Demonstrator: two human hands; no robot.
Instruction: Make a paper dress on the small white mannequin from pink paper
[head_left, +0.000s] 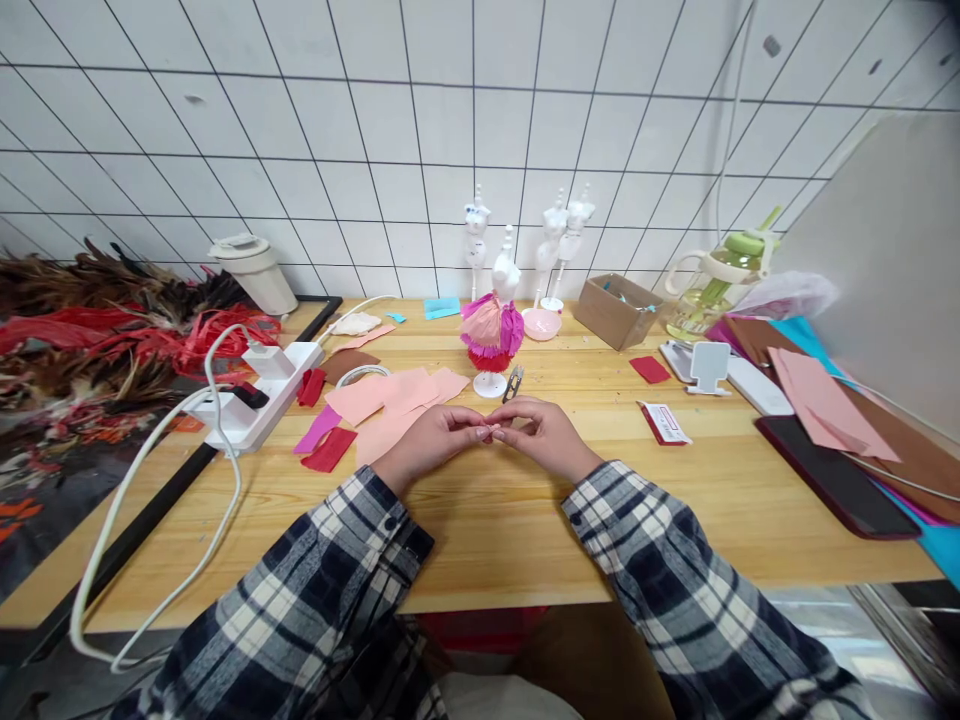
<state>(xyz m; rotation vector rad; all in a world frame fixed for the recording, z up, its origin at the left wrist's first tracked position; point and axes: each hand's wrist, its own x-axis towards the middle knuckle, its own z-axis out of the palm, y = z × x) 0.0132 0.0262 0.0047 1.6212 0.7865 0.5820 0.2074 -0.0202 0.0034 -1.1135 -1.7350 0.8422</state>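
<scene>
My left hand (450, 432) and my right hand (536, 430) meet over the middle of the table, fingertips pinched together. Between them is a small piece of pink paper (491, 432), mostly covered by the fingers. Just beyond stands a small white mannequin (506, 268) on a round base, wearing a ruffled paper skirt (491, 330) in pink, magenta and red. Thread snips (514, 383) lie beside its base, close to my right fingers. Several pink paper sheets (409, 395) spread out left of my hands, with a magenta piece (317, 430) and a red piece (330, 450) nearby.
A white power strip (270, 395) with cables sits at left, near feathers (45, 340) and a white cup (255, 275). Behind are more mannequins (553, 235), a pink dish (541, 322) and a cardboard box (616, 312). Right are a bottle (712, 285) and a dark phone (832, 475).
</scene>
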